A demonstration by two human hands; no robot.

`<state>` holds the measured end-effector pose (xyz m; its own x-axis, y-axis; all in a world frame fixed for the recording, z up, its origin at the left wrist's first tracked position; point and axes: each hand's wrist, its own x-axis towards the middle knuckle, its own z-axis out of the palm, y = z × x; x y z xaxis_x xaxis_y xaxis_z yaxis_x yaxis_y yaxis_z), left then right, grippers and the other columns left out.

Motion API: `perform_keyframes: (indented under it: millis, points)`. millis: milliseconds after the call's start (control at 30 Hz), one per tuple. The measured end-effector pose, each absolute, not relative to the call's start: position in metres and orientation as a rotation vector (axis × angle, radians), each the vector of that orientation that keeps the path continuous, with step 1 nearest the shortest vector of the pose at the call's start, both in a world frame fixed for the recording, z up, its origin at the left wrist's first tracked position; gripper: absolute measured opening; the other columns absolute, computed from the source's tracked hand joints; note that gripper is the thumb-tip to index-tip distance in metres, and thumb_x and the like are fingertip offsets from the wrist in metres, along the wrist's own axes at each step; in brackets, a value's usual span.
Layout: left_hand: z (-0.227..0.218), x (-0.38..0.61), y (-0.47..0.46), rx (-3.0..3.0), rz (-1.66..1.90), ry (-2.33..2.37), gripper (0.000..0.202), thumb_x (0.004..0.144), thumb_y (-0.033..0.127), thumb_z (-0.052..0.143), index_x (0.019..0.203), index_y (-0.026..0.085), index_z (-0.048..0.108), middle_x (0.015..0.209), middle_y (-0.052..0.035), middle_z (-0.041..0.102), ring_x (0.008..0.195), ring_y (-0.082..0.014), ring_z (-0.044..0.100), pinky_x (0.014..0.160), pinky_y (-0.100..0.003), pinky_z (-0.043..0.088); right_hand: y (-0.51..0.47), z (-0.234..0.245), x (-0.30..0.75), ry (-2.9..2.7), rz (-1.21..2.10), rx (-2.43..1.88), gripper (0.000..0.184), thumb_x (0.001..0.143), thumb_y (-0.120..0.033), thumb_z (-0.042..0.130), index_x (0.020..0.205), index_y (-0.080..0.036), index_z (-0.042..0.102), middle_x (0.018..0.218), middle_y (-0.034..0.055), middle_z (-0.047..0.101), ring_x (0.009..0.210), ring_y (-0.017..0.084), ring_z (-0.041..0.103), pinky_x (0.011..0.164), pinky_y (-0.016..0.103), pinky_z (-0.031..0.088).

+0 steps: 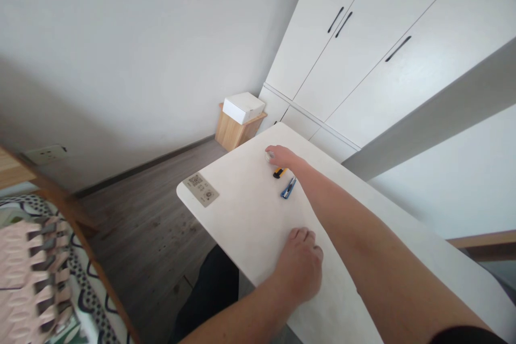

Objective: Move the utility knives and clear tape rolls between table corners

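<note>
White tabletop (250,215) bears the left hand (300,266) resting flat, fingers loosely curled on nothing, then a blue cutter (288,188) and yellow cutter (279,172) (light, stiff, slippery plastic; best gripped mid-body), the right hand (280,156) closing on a small roundish object just beyond.

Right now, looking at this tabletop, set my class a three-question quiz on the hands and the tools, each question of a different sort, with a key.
1. True or false: the left hand lies flat on the table, holding nothing.
2. Which tool lies nearer the right hand: A, the blue knife, or B, the yellow knife?
3. Fill in: the right fingers close on a small ____ object near the table's far edge.

Key
1. True.
2. B; the yellow knife lies just under the hand, the blue one beside it, closer to the camera.
3. Round; what it is cannot be told.
</note>
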<state>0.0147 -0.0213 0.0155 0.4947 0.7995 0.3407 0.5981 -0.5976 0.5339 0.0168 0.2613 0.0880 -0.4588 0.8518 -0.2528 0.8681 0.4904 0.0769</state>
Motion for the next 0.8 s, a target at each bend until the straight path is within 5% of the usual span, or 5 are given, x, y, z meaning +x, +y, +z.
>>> perform_keyframes:
  millis: [233, 800]
  points:
    - [0.011, 0.015, -0.021, 2.425, 0.812, 1.17, 0.028, 0.092, 0.024, 0.049, 0.103, 0.014, 0.073, 0.128, -0.0184, 0.062, 0.124, -0.0298, 0.05, 0.111, -0.047, 0.038, 0.276, 0.087, 0.017, 2.462, -0.147, 1.408, 0.051, 0.08, -0.019, 0.068, 0.13, -0.024, 0.062, 0.131, 0.0076, 0.067, 0.11, 0.025, 0.064, 0.091, 0.032, 0.049]
    - [0.017, 0.014, -0.021, 2.394, 0.725, 1.162, 0.032, 0.092, 0.025, 0.048, 0.105, 0.012, 0.073, 0.134, -0.0191, 0.061, 0.129, -0.0309, 0.05, 0.115, -0.047, 0.036, 0.271, 0.097, 0.021, 2.506, -0.043, 1.273, 0.045, 0.085, -0.032, 0.071, 0.129, -0.025, 0.063, 0.125, 0.0081, 0.07, 0.113, 0.029, 0.063, 0.092, 0.036, 0.047]
